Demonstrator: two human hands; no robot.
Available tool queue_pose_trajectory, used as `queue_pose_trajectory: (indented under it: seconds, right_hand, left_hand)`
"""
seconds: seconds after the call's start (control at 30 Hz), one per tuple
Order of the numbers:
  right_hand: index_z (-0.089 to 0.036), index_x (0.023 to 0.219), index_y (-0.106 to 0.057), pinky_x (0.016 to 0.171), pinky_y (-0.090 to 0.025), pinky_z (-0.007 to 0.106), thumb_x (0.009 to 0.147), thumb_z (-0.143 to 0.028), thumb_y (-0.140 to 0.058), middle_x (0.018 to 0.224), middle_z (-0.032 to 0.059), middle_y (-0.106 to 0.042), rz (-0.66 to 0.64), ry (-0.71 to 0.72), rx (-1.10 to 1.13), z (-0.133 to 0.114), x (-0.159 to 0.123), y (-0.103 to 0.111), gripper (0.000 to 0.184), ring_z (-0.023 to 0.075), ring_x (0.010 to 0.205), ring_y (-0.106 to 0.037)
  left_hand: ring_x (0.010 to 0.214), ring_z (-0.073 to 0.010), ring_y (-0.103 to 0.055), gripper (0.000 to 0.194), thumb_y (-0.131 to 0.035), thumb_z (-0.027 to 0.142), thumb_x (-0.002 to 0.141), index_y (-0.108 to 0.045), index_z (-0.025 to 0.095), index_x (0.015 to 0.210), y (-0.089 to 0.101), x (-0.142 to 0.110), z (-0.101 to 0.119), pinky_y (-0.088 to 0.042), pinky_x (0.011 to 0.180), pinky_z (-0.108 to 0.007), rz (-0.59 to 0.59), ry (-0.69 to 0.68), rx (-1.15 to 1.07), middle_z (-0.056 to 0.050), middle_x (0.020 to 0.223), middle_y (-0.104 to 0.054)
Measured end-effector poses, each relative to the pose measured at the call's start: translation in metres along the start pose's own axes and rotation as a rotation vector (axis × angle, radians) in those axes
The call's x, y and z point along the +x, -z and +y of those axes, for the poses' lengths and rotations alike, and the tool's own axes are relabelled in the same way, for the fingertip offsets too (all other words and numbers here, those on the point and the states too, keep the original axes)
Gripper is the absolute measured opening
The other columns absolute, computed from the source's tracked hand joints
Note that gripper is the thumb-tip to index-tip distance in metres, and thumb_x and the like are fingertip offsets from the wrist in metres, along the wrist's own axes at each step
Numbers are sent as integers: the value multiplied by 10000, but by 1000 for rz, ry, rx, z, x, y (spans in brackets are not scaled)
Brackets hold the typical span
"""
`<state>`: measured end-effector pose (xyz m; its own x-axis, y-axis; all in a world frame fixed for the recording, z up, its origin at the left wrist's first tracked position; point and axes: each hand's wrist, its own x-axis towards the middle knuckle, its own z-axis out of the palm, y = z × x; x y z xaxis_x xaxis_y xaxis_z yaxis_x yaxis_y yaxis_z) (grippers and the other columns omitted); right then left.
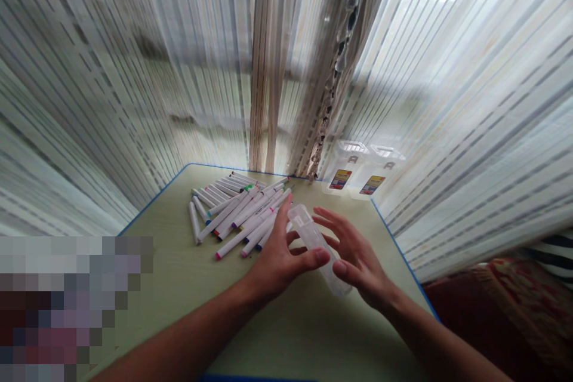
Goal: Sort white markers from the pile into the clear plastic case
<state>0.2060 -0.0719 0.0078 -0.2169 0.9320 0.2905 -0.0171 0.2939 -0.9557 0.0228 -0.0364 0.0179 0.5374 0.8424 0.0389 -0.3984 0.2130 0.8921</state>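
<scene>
A loose pile of white markers (242, 216) with pink, green, blue and orange tips lies on the green tabletop (286, 340), the sticks pointing in mixed directions. A clear plastic tube case (314, 246) lies tilted between my hands, its far end near the pile. My left hand (281, 256) has its fingers spread beside the markers, and its thumb rests against the case. My right hand (358, 256) is on the case's other side with its fingers apart, the thumb touching the case's lower part.
Two clear plastic containers with yellow labels (360, 170) stand at the table's far right corner against sheer striped curtains (134, 71). The table has a blue edge (403, 262). Dark red patterned fabric (505, 310) lies beyond the right edge. A pixelated patch (67, 304) covers the lower left.
</scene>
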Motion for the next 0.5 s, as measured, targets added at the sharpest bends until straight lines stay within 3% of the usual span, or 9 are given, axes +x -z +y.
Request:
queue_pose_trajectory:
  seconds: [0.17,0.3,0.4,0.5]
  right_hand:
    - [-248,1423,-508,1098,-399,574,796,-532,-750,1471,161,-523,-2,-19,63,-5,3,3,729,377,1395,-453]
    - [-246,1300,-623,980,-501,497,807,-528,-703,1295,114,-678,52,-39,213,-6,7,9,573,350,1202,-624]
    - [-241,1158,-722,868,-539,400,810,-509,-674,1114,65,-758,175,-80,281,-7,11,15,441,294,1010,-695]
    - [-228,1001,-781,736,-539,334,807,-499,-660,953,43,-784,376,-146,355,-7,18,23,355,246,835,-696]
  left_hand:
    - [1252,-401,-589,1274,-894,346,669,-35,307,1608,-1,0,0,-519,984,-518,-17,10,-30,-208,1537,-431]
    - [1313,-431,-527,1228,-892,373,660,-109,326,1605,-3,0,-1,-513,983,-537,21,-15,-48,-192,1571,-393]
    - [1343,-425,-496,1166,-876,393,667,-170,338,1594,-2,-1,-2,-464,1037,-557,68,-33,-64,-168,1582,-380]
    - [1359,-414,-479,1102,-847,400,688,-207,342,1583,1,-1,-4,-423,1080,-554,69,-41,-93,-146,1583,-377]
